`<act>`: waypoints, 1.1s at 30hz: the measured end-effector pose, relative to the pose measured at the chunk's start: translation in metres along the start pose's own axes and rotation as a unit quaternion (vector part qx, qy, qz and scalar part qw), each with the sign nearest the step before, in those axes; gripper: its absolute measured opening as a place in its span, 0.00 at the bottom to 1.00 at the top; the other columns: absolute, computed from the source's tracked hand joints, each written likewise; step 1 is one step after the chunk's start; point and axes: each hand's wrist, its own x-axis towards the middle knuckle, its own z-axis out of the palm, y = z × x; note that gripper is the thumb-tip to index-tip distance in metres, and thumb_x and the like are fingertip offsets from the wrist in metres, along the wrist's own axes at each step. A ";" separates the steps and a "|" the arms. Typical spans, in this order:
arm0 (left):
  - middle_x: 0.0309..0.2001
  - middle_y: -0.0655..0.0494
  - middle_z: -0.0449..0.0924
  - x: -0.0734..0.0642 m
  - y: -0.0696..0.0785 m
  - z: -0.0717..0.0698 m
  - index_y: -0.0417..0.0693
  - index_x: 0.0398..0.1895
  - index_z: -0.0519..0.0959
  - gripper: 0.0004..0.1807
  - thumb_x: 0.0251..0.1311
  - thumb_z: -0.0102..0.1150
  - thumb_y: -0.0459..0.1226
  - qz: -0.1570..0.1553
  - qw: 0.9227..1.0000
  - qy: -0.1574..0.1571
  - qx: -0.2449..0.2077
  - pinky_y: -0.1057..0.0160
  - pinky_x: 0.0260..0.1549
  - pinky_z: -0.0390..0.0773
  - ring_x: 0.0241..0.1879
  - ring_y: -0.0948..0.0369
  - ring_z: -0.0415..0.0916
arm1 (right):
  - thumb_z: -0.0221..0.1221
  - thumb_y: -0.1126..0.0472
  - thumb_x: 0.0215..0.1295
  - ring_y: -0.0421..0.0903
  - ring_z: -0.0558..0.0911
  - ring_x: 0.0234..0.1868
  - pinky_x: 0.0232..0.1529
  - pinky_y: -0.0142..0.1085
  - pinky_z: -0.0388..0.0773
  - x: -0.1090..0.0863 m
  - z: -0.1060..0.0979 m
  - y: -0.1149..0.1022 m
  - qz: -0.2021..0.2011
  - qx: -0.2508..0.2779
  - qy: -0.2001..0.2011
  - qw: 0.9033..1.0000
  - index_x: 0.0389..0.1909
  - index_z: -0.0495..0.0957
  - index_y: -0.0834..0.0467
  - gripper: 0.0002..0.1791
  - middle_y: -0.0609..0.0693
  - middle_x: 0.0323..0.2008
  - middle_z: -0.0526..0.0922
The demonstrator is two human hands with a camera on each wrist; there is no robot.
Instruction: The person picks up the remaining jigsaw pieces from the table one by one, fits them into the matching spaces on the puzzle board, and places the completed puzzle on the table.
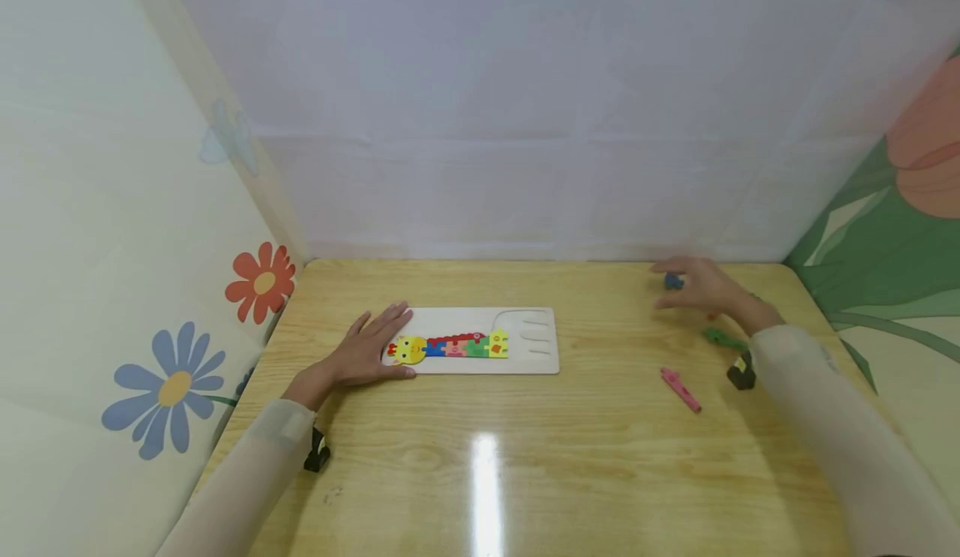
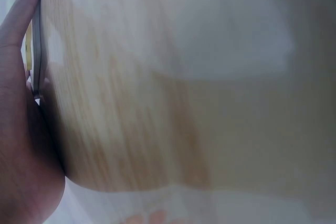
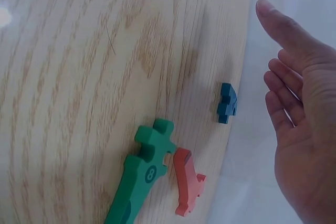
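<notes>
My left hand (image 1: 367,350) rests on the left end of a white puzzle board (image 1: 534,365), fingers and thumb spread along its edges. In the board lies a giraffe puzzle (image 1: 456,347), its yellow head at the left, coloured pieces along the neck and a yellow piece at the right. Bare outlined slots show at the board's right end. Over the table's far right side hovers my right hand (image 1: 707,286), fingers apart, near a small blue puzzle piece (image 3: 227,103). The right wrist view shows a gap between that piece and the hand.
A green piece marked 8 (image 3: 144,174) and a coral-red piece (image 3: 188,182) lie close together near the blue one. Closer to me is a pink piece (image 1: 681,390). The wooden table (image 1: 390,465) meets a pale cloth wall (image 1: 480,207) at its back edge.
</notes>
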 end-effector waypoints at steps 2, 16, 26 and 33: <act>0.87 0.48 0.43 0.000 0.000 0.000 0.48 0.87 0.49 0.63 0.58 0.67 0.68 0.000 1.000 0.001 -0.001 0.33 0.79 0.33 0.86 0.46 0.40 | 0.81 0.52 0.55 0.72 0.72 0.70 0.69 0.68 0.68 0.000 -0.001 0.003 0.007 0.003 0.001 1.000 0.67 0.77 0.67 0.43 0.70 0.68 0.76; 0.87 0.48 0.42 0.000 -0.003 0.002 0.48 0.87 0.49 0.63 0.59 0.67 0.68 0.003 1.000 0.001 0.002 0.33 0.79 0.34 0.85 0.46 0.40 | 0.77 0.50 0.61 0.77 0.71 0.69 0.65 0.69 0.71 -0.009 -0.006 0.018 0.064 0.037 -0.002 0.997 0.71 0.73 0.68 0.43 0.72 0.71 0.71; 0.87 0.46 0.44 0.000 -0.004 0.003 0.47 0.87 0.51 0.63 0.59 0.65 0.69 0.012 1.000 0.012 0.004 0.31 0.78 0.36 0.85 0.44 0.42 | 0.77 0.51 0.62 0.77 0.70 0.70 0.68 0.69 0.68 -0.009 -0.003 0.027 0.068 0.047 0.002 0.997 0.72 0.71 0.71 0.44 0.74 0.71 0.70; 0.87 0.48 0.44 0.000 -0.002 0.002 0.48 0.87 0.50 0.63 0.58 0.66 0.69 0.005 1.000 0.007 0.001 0.32 0.78 0.35 0.85 0.45 0.41 | 0.77 0.52 0.61 0.76 0.68 0.71 0.70 0.69 0.66 -0.010 -0.001 0.035 0.069 0.047 0.007 0.996 0.72 0.70 0.71 0.45 0.75 0.71 0.70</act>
